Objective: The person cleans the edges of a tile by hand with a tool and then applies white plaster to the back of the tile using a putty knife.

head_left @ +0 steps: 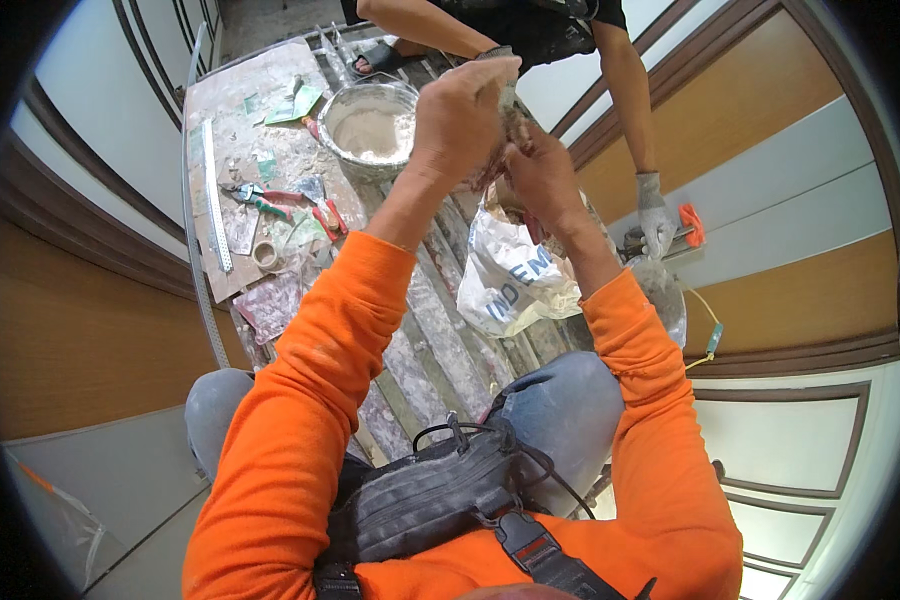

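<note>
My left hand (pixel 460 125) is raised with its fingers closed, just right of a bucket (pixel 370 130) of pale powder or paste. My right hand (pixel 540 175) is closed close beside it, above a white printed sack (pixel 510 275); what both fingers grip is small, dirty and hard to make out. A co-worker's grey-gloved hand (pixel 502 85) is partly hidden behind my left hand. The co-worker's other gloved hand (pixel 655 215) is lower right, by a red-orange handled tool (pixel 692 226).
A dusty board (pixel 235 90) on a slatted platform holds snips (pixel 260 200), scrapers (pixel 320 205), a tape roll (pixel 265 255), scraps and a white strip (pixel 215 195). A long metal angle (pixel 200 270) runs along the left. Panelled walls (pixel 810 150) flank the platform.
</note>
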Demonstrator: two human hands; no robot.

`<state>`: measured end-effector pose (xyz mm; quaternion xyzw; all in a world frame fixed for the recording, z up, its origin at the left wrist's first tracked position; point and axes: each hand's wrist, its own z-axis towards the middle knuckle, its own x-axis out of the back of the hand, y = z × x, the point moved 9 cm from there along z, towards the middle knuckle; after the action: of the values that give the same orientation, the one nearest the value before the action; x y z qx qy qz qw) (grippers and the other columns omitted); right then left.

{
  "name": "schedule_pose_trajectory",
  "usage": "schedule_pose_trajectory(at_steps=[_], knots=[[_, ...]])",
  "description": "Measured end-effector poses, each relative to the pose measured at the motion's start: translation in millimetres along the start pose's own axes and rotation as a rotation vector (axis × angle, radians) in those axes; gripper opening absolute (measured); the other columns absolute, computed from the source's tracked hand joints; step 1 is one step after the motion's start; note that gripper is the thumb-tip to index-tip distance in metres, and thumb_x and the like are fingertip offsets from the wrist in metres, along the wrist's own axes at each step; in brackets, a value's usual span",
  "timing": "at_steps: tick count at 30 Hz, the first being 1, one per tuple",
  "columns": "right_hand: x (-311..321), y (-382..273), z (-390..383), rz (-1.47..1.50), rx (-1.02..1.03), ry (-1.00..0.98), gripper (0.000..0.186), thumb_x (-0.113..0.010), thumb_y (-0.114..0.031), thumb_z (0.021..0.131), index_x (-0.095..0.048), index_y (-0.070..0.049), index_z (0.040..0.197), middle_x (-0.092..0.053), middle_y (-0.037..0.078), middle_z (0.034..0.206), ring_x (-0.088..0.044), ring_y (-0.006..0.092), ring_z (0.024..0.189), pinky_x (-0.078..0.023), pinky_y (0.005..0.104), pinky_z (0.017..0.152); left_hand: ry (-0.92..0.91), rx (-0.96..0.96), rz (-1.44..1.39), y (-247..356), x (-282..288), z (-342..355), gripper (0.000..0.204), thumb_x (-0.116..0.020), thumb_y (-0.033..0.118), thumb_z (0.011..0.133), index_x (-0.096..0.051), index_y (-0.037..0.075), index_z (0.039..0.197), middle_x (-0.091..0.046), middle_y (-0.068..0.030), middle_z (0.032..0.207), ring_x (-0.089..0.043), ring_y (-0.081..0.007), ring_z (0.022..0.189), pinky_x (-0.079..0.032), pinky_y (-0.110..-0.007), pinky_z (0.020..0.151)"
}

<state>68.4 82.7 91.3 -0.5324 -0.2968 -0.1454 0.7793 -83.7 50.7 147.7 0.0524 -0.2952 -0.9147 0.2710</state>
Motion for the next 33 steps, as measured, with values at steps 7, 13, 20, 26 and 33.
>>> schedule_pose_trajectory(at_steps=[7,13,20,26,33], knots=[[-4,-1,-5,0.563,-0.172,-0.023,0.022,-0.062,-0.016,0.098,-0.063,-0.002,0.115,-0.067,0.002,0.09,-0.058,0.009,0.068,-0.05,0.0277,0.06,-0.102,0.523,-0.507,-82,45,22,0.031,-0.067,0.028,0.098,-0.072,0.005,0.118,-0.073,-0.0107,0.101,-0.07,-0.0165,0.087,-0.059,-0.032,0.072],[1,-2,-5,0.873,-0.203,0.068,0.025,-0.064,-0.026,0.1,-0.061,-0.005,0.114,-0.065,0.0,0.083,-0.058,0.0066,0.062,-0.048,0.0226,0.052,-0.543,0.867,-0.736,-57,-9,-31,0.049,-0.068,0.032,0.097,-0.061,0.004,0.137,-0.064,-0.0123,0.131,-0.063,-0.0223,0.116,-0.052,-0.034,0.099],[-9,12,1,0.918,-0.189,-0.125,0.044,-0.045,-0.036,0.107,-0.054,-0.001,0.131,-0.065,0.011,0.114,-0.067,0.0187,0.097,-0.057,0.0335,0.087,-0.576,0.672,-0.828,-15,-33,-24,0.056,-0.063,0.035,0.097,-0.052,0.012,0.146,-0.054,-0.0123,0.134,-0.056,-0.0225,0.112,-0.051,-0.033,0.088],[-25,19,-2,0.913,-0.248,-0.18,0.04,-0.052,-0.036,0.104,-0.059,-0.001,0.123,-0.067,0.009,0.106,-0.067,0.0171,0.09,-0.057,0.0312,0.079,-0.43,0.642,-0.748,-40,-30,-19,0.04,-0.06,0.028,0.099,-0.065,0.011,0.134,-0.066,-0.0106,0.12,-0.063,-0.02,0.099,-0.054,-0.034,0.084],[26,61,1,0.661,-0.367,0.379,0.032,-0.066,-0.031,0.097,-0.067,0.001,0.096,-0.069,0.011,0.089,-0.065,0.0177,0.067,-0.053,0.0327,0.058,-0.535,0.698,-0.357,-52,-38,-31,0.032,-0.059,0.02,0.1,-0.068,0.007,0.128,-0.072,-0.0034,0.101,-0.067,-0.0135,0.081,-0.059,-0.03,0.072]])
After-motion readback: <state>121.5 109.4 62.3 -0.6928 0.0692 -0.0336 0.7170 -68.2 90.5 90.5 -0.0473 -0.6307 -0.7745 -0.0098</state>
